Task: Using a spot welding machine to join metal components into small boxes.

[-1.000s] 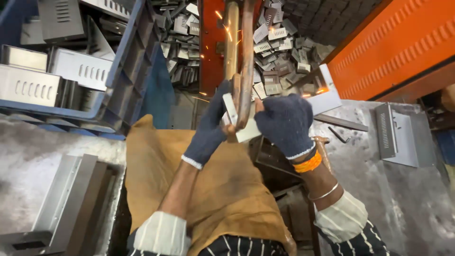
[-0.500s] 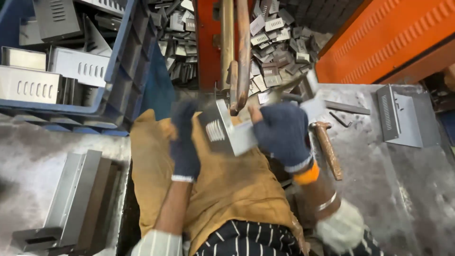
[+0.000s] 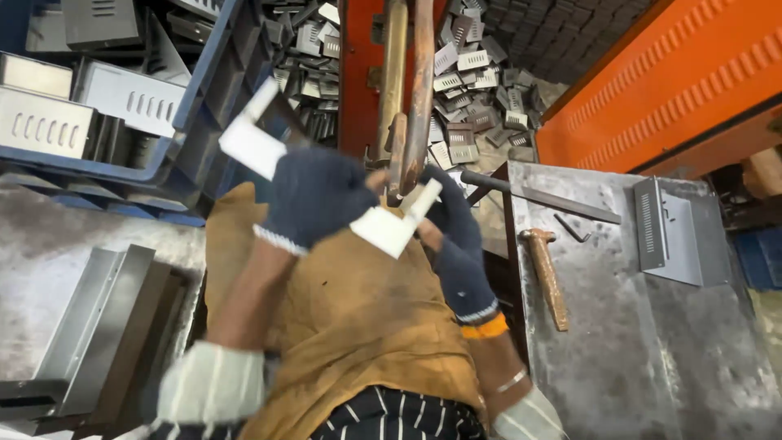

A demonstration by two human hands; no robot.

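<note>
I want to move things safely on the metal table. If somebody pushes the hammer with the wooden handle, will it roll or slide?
The hammer lies flat on the metal table, so tipping seems unlikely. Its crosswise head would probably stop rolling; it would more likely slide or pivot. The head end is probably heavier than the wooden handle.

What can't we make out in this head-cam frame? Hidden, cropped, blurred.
- Head view: right hand fingertips, hidden behind the white metal piece and the copper rods.
- Left hand grip on the piece: motion blur; the part above it is smeared.
- Rod tops: cut off by the upper edge.
- Hammer head detail: too small.
- Folded sheet-metal stack: cropped at the left edge.
</note>
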